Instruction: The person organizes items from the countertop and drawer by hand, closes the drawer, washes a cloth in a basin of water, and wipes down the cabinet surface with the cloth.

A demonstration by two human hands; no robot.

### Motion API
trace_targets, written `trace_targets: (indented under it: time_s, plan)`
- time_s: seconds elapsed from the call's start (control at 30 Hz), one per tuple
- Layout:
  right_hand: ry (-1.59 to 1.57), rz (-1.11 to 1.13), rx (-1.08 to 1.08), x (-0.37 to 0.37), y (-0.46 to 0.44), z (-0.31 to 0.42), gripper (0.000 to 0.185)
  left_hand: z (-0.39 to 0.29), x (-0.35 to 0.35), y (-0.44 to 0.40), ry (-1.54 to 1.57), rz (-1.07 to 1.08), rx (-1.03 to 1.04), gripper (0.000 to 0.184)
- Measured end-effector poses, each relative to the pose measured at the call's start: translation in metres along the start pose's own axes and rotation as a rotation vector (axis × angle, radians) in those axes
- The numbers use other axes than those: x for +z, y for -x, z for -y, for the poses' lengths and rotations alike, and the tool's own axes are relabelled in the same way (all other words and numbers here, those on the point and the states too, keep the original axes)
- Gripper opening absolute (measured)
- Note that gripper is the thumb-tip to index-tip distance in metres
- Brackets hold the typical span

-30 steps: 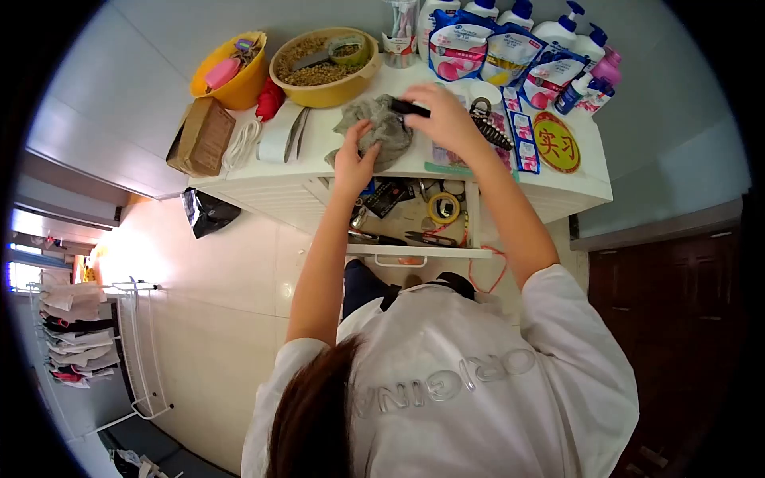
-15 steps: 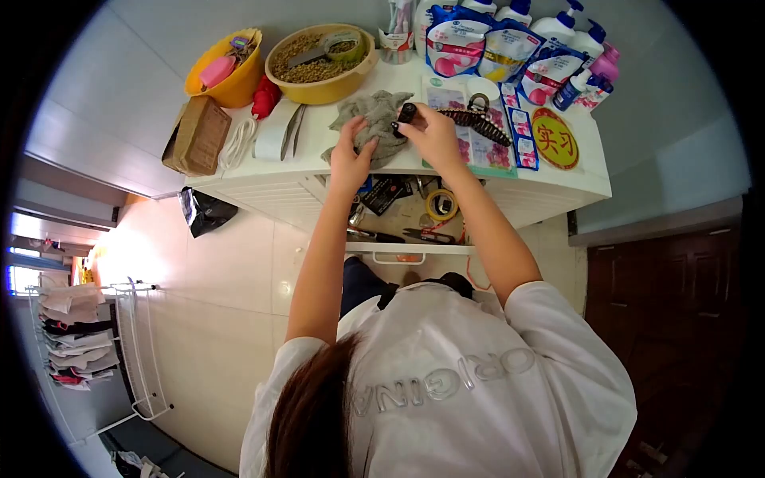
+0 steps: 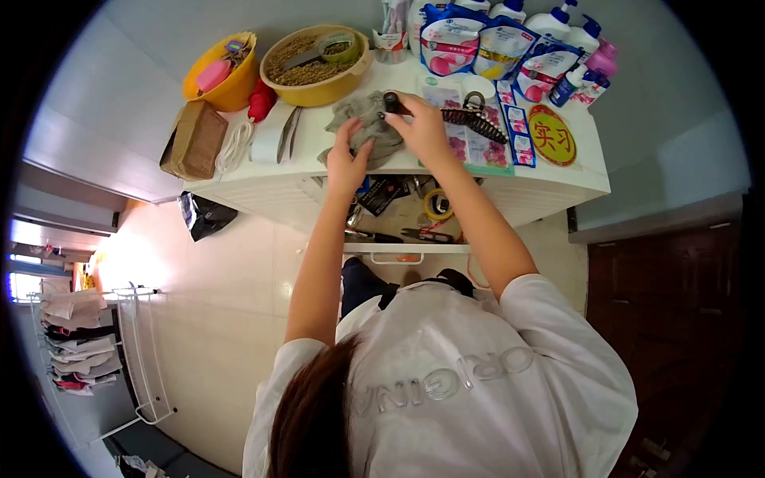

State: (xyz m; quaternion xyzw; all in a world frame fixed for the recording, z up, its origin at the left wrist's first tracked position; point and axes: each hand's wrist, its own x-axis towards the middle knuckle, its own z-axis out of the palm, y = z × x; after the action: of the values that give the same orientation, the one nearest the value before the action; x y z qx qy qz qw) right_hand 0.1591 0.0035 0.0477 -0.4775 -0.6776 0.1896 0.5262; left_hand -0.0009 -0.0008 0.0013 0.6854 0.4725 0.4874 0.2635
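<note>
On the white cabinet top lies a crumpled grey cloth (image 3: 382,147). My left hand (image 3: 348,159) is curled over its left side, thumb and fingers gripping the fabric. My right hand (image 3: 422,131) is closed round a black spring-coiled bar (image 3: 476,123), which looks like a spring exerciser. Its dark handle end sticks out left of my fingers, above the cloth; the coiled part stretches right over a flower-printed sheet (image 3: 458,150). The palm hides the bar's middle.
An open drawer (image 3: 414,248) with tape and tools sits below my forearms. Behind stand a yellow basin (image 3: 311,95), an orange bucket (image 3: 231,95), and several pump bottles and refill pouches (image 3: 448,44). Left are a cardboard box (image 3: 194,139) and a white cord (image 3: 233,150).
My right hand has shifted slightly left and up with the black bar, its handle end now farther over the cloth. My left hand stays on the cloth. The view has moved a little.
</note>
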Motion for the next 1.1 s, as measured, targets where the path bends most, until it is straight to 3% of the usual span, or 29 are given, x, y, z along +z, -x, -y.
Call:
trace_targets:
  time_s: [0.07, 0.13, 0.23, 0.47, 0.6, 0.7, 0.83, 0.93, 1.07, 1.1]
  plan:
    - [0.194, 0.118, -0.045, 0.005, 0.002, -0.006, 0.042, 0.002, 0.001, 0.001, 0.007, -0.004, 0.003, 0.048]
    - [0.228, 0.095, -0.071, 0.010, 0.001, -0.013, 0.048, -0.001, 0.001, 0.001, 0.006, 0.014, -0.014, 0.047]
    - [0.218, 0.168, 0.254, -0.009, -0.010, 0.001, 0.055, 0.004, 0.002, 0.001, -0.009, -0.003, 0.027, 0.047]
    - [0.558, -0.027, 0.185, -0.046, -0.050, -0.035, 0.048, -0.001, 0.001, 0.002, 0.034, 0.019, -0.030, 0.047]
    - [0.672, 0.240, 0.285, -0.059, -0.057, -0.037, 0.046, 0.006, 0.002, 0.000, -0.001, 0.001, 0.037, 0.047]
    - [0.633, 0.271, 0.175, -0.089, -0.025, -0.033, 0.041, -0.006, -0.003, 0.002, 0.030, 0.038, -0.061, 0.047]
    - [0.800, 0.328, 0.088, -0.106, 0.003, -0.038, 0.034, 0.000, 0.000, 0.004, -0.017, 0.004, 0.001, 0.047]
    - [0.929, 0.217, 0.071, -0.102, -0.008, -0.020, 0.029, 0.000, 0.000, 0.000, -0.023, 0.001, 0.019, 0.047]
    - [0.900, -0.087, -0.261, -0.076, -0.022, 0.019, 0.026, -0.005, -0.002, 0.002, -0.025, 0.024, -0.062, 0.048]
    - [0.927, -0.008, -0.316, -0.067, -0.026, 0.022, 0.027, -0.005, -0.001, 0.002, -0.011, 0.022, -0.062, 0.048]
